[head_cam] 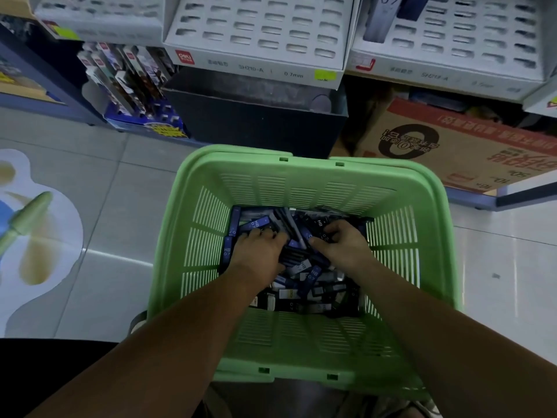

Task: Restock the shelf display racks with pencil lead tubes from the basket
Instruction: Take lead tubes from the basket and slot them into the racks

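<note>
A green plastic basket [301, 173] stands on the floor in front of me, its bottom covered with a heap of dark blue and black pencil lead tubes [313, 285]. Both my hands are down in the heap. My left hand [256, 251] has its fingers curled into the tubes at the left. My right hand [340, 244] has its fingers curled round tubes at the right, thumb pointing left. Above, a white display rack [259, 28] with rows of bare slots sits on the shelf; a second white rack [470, 37] to its right holds a few tubes at its top.
A brown cardboard box [470, 146] lies under the shelf at the right. A dark bin [256, 116] stands behind the basket. A blue display of packaged pens [132, 86] is at the left. Grey floor tiles with a coloured floor sticker [33, 230] spread to the left.
</note>
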The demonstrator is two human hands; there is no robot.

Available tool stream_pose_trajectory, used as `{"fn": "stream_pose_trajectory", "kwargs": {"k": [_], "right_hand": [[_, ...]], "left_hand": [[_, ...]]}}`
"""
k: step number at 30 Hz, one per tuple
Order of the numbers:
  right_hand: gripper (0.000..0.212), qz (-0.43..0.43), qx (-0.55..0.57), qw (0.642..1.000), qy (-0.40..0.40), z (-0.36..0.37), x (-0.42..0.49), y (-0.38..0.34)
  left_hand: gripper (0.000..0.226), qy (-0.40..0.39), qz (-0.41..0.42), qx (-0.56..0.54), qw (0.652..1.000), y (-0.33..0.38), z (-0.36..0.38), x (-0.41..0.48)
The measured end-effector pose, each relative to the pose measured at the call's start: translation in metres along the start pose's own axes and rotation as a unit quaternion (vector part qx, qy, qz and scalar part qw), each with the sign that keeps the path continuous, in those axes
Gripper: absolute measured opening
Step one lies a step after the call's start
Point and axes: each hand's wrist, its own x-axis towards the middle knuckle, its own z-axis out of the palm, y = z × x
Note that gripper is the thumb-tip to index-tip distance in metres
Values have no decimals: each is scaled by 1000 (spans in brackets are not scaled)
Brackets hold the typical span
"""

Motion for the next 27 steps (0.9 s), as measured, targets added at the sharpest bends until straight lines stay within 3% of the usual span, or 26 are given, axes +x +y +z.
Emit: {"fn": "stream_pose_trajectory", "kwargs": {"k": [1, 3, 6, 9, 16, 21, 27], "right_hand": [[46, -53, -90, 993, 55, 0, -1, 0], [41, -185, -206, 946, 166, 2, -3, 2], [46, -264, -229, 918, 189, 4, -1, 0], [52, -267, -235, 920, 167, 5, 1, -2], [45, -209, -219, 944, 133, 2, 5, -8], [61, -207, -255, 939, 98, 5, 5, -4], [61, -193, -303, 933, 32, -2, 17, -8]], "left_hand": [[67, 1, 4, -2, 1000, -1, 0, -1], [66, 18, 7, -11, 1000, -2, -1, -2], [68, 81, -21, -37, 996, -6, 0, -5], [81, 119, -77, -99, 985, -11, -1, -8], [124, 84, -196, -306, 928, -18, 3, -4], [128, 101, -197, -252, 942, -23, 4, 5], [115, 101, -99, -183, 973, -30, 1, 12]]}}
